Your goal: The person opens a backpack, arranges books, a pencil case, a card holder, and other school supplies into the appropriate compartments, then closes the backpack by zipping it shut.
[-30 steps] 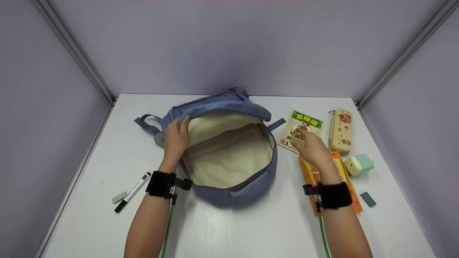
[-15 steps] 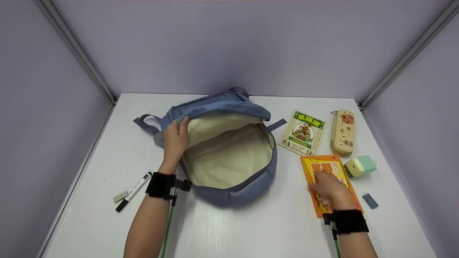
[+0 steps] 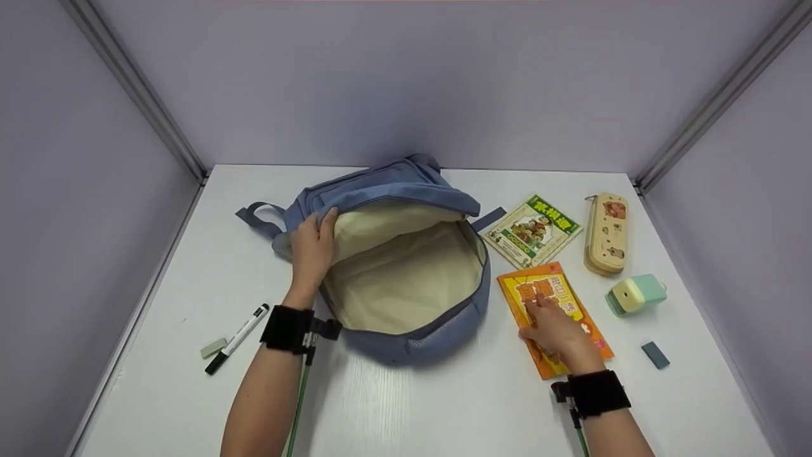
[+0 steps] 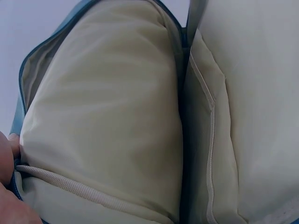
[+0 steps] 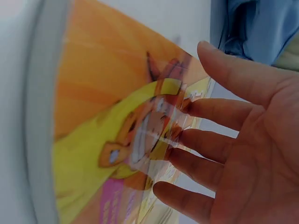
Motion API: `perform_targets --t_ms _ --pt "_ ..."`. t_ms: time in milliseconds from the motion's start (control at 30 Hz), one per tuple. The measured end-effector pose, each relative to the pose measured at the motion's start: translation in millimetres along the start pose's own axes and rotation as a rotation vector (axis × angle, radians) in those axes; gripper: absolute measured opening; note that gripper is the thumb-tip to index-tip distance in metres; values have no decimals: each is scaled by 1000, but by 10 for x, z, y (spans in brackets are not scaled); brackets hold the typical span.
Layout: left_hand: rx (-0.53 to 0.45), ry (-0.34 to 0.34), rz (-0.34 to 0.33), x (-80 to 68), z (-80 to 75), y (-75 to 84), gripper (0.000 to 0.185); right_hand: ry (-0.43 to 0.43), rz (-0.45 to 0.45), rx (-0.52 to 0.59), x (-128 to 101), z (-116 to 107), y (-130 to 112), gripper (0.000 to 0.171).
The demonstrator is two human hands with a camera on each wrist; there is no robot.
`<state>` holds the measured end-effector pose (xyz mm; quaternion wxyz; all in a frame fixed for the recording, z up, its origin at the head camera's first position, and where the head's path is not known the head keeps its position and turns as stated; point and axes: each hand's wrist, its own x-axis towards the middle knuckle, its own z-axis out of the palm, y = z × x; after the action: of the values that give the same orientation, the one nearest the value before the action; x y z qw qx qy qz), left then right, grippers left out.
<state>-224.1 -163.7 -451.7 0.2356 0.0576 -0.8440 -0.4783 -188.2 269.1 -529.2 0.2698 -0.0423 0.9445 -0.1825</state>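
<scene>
While gripped at the flap (image 3: 406, 225) edge by the left hand (image 3: 313, 247), catalogued as lying open: one blue backpack (image 3: 438, 348), presumably held so to hold the mouth wide. To its right on the tabletop (image 3: 412, 419): one orange booklet (image 3: 564, 294), flat beneath the right hand (image 3: 558, 333), straight fingers (image 5: 210, 140) touching the cover without grasping, probably for steadying or sliding. Just beyond: one green book (image 3: 533, 228), beside a strap end (image 3: 490, 218). Farther right: pencil case (image 3: 607, 235), sharpener (image 3: 636, 294), dark eraser (image 3: 655, 355). Far left: marker (image 3: 238, 339), pale block (image 3: 213, 348) alongside, contact uncertain. Hidden: part of the booklet cover, under the palm; deep end of the bag, behind the flap. Cut off: most of the left hand, in its wrist view. Hard to make out: lining panel (image 4: 222, 154), pocket or fold.
</scene>
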Motion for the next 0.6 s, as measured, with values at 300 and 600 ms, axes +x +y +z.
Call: perform_targets --t_ms 300,600 --pt "10 3 -5 -18 19 -8 40 77 -152 49 202 -28 -75 67" --pt "8 0 0 -21 7 0 40 149 79 37 -12 -173 237 79"
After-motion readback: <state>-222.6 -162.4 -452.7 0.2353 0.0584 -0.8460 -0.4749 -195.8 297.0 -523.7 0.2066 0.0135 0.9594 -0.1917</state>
